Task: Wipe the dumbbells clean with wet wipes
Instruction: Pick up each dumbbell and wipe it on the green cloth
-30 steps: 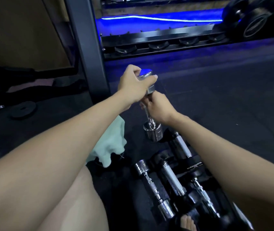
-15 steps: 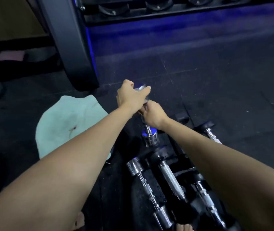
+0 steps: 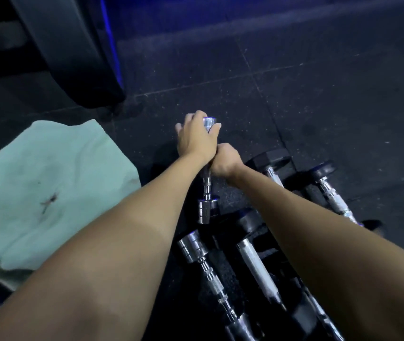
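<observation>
Up ahead, the left hand (image 3: 197, 139) curls over the chrome dumbbell's (image 3: 207, 190) far end while the right hand (image 3: 224, 161) grips its handle just nearer.

I am holding a chrome dumbbell (image 3: 207, 190) upright on the dark floor (image 3: 294, 94), my left hand (image 3: 197, 140) curling over its top end and my right hand (image 3: 224, 159) gripping its handle. More dumbbells (image 3: 252, 264) are lying beside it, and a green towel (image 3: 48, 193) is lying to my left.

Chrome dumbbell (image 3: 207, 193), mint-green towel (image 3: 48, 193), seemingly dark speckled floor (image 3: 319, 94).
</observation>
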